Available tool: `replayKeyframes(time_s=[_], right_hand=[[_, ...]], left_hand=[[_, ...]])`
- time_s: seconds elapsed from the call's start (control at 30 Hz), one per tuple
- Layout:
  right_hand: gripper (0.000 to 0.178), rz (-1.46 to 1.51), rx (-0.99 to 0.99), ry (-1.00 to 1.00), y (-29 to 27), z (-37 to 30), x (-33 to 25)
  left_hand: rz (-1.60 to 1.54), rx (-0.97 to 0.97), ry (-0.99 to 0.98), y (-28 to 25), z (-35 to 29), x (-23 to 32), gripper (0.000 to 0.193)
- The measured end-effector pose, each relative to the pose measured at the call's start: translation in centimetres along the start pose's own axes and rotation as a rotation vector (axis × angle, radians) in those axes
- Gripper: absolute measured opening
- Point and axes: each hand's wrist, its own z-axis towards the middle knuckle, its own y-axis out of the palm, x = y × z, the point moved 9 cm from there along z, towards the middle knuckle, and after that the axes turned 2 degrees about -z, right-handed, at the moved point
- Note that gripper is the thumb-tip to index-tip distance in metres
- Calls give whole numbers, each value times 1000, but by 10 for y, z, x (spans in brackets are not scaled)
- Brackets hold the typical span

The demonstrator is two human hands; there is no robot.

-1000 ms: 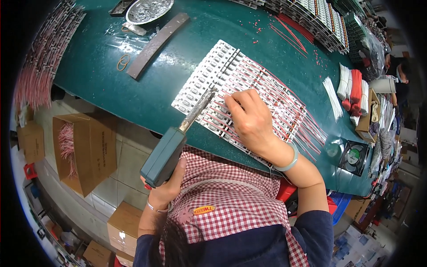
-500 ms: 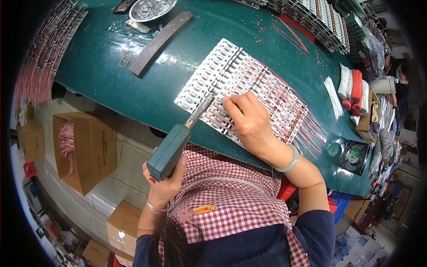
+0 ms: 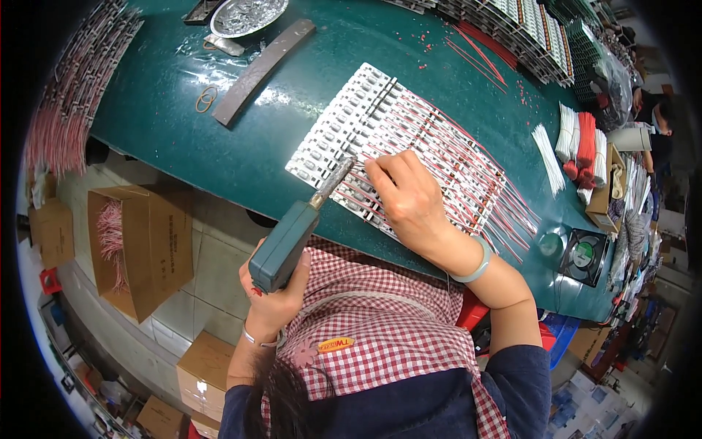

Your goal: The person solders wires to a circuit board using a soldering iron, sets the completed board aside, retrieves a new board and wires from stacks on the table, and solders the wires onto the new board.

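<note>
My left hand is wrapped round the dark green body of a soldering gun. Its silvery tip reaches up and right onto a white panel of small circuit boards lying flat on the table. Close beside that tip, my right hand is pinched over the panel on what looks like a thin wire, mostly hidden by the fingers. Rows of red and white wires are spread across the right part of the panel, with their loose ends trailing off its right edge.
The green table carries a grey curved bar, a foil-lined dish and rubber bands. Wire bundles and a small fan are at the right. Stacked boards stand behind. An open carton sits below left.
The soldering gun and my left hand have shifted slightly up and to the right. My right hand stays pinched at nearly the same place.
</note>
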Motion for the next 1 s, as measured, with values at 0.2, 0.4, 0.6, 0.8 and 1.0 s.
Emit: replayKeyframes(time_s=[0.2,0.4,0.6,0.8,1.0], right_hand=[[32,-2,2,8,0,0,2],[31,9,17,38,-1,1,2],[34,52,43,12,-8,-2,-3],[33,68,10,23,-5,-4,-8],[33,61,21,17,-1,-6,-8]], left_hand=[[226,-14,116,-2,-3,11,13],[111,53,62,-5,-5,6,14],[77,98,48,-12,-8,6,17],[240,32,142,-9,-14,14,14],[323,3,252,-5,-15,19,14]])
